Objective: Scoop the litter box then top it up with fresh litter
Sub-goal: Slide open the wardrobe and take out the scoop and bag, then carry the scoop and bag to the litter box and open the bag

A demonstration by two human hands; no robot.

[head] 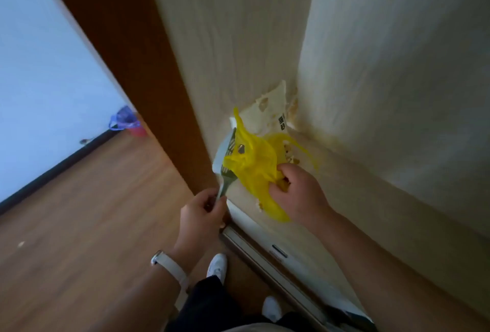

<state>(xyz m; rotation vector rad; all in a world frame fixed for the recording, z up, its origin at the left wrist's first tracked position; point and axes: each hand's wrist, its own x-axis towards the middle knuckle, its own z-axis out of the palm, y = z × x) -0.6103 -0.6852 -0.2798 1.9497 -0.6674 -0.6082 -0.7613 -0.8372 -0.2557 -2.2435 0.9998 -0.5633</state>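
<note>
My left hand [201,212] grips the handle of a grey slotted litter scoop [225,156], whose head points up and away from me. My right hand [297,194] holds a crumpled yellow plastic bag [254,164] right beside the scoop head; the bag covers part of the scoop. A white litter bag with black print [267,111] leans in the corner behind them. Pale litter grains [290,155] show past the yellow bag. The litter box itself is not clearly in view.
A brown door frame [127,61] runs diagonally on the left, with wooden floor [92,212] beyond it. A purple bag over a red bin [127,122] stands far off by the white wall. A sliding-door track [278,265] lies beside my white shoes [217,268].
</note>
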